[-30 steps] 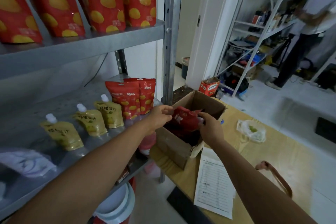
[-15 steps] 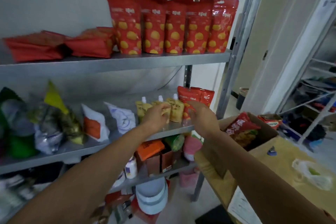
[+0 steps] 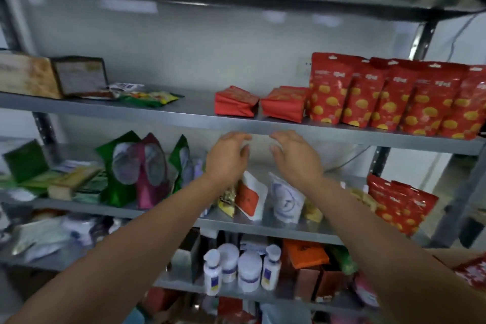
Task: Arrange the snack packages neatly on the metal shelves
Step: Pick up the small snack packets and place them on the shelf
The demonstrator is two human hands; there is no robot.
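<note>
Metal shelves [image 3: 184, 116] partly stocked: red spotted pouches [image 3: 389, 95] upright in row, flat red packs [image 3: 236, 101] & left side messy; left hand [image 3: 226, 158] & right hand [image 3: 297, 158] loose, empty

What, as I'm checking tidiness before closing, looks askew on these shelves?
On the upper shelf, two plain red packs lie flat beside the upright row of red-and-yellow pouches, breaking the line. Further left, a green packet sprawls flat. Below, the green and magenta pouches lean against each other.
</note>
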